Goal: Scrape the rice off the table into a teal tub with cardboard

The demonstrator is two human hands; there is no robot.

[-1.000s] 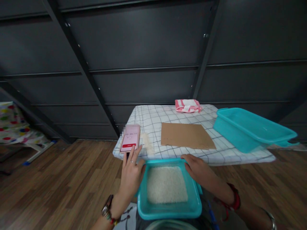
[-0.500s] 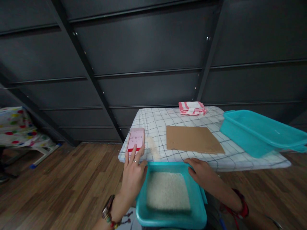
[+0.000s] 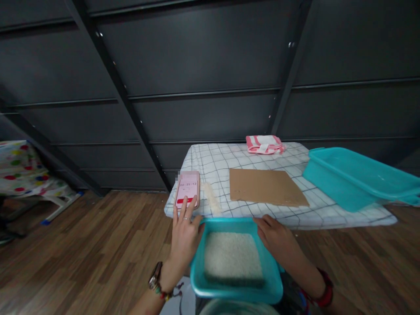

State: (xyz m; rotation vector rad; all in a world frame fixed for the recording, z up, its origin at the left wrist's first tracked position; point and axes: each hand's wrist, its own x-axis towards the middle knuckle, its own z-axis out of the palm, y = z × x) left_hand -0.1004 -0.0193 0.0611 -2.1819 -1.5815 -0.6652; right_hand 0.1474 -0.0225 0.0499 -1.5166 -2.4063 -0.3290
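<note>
A small teal tub [image 3: 236, 291] holding white rice sits in front of me, below a low table [image 3: 315, 210] covered with a checked cloth. My left hand [image 3: 184, 238] rests against the tub's left rim, fingers stretched out, one fingertip touching the red button on a pink phone [image 3: 187, 189] that shows a timer. My right hand [image 3: 276, 237] lies on the tub's far right corner, fingers curled over the rim. A small heap of rice [image 3: 211, 201] lies on the cloth beside the phone.
A brown cardboard sheet [image 3: 265, 187] lies in the middle of the table. A folded pink-and-white cloth [image 3: 264, 144] sits at the far edge. A large teal bin [image 3: 357, 177] stands at the right. Dark metal panels rise behind; wooden floor spreads left.
My left fingertip moved forward from the table edge onto the phone's red button. The timer reading went from 11 to 12. The view shifted slightly; my right hand stayed on the tub.
</note>
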